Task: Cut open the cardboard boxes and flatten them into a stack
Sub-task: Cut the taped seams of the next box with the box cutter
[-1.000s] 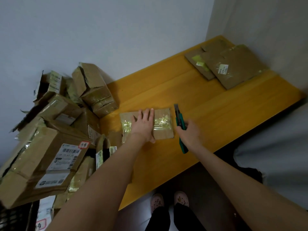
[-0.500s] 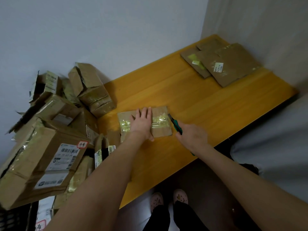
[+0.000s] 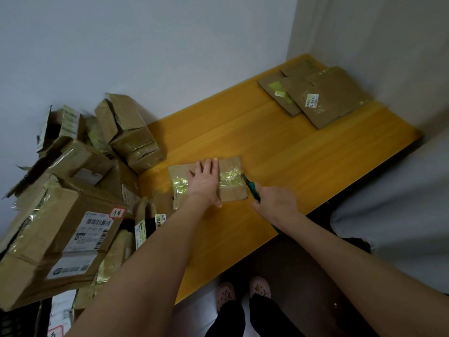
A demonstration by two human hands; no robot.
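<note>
Setting: A person stood at a yellow wooden table (image 3: 291, 154) set in a corner between pale walls, seen from above.
Box being cut: A small cardboard box (image 3: 232, 192) lay flat on the table towards its left end, with a band of shiny clear tape across its middle.
Left hand: The left hand (image 3: 205, 182) rested palm down on top of the box, fingers straight and close together, pressing rather than gripping.
Right hand: The right hand (image 3: 277, 203) was curled around the handle of a knife (image 3: 254, 190), just to the right of the box.
Knife: It had a green handle, and its blade tip met the box's right edge where the tape band ended.
Flattened stack: A stack of flattened cardboard (image 3: 335, 98) lay at the table's far right corner, well apart from the box, with a white label on the top sheet.
Waiting boxes: A pile of boxes (image 3: 73, 215) crowded the left side beside the table, several with loose flaps and white shipping labels.
Below: Pink shoes (image 3: 243, 291) and dark trouser legs showed on the floor by the table's near edge.
</note>
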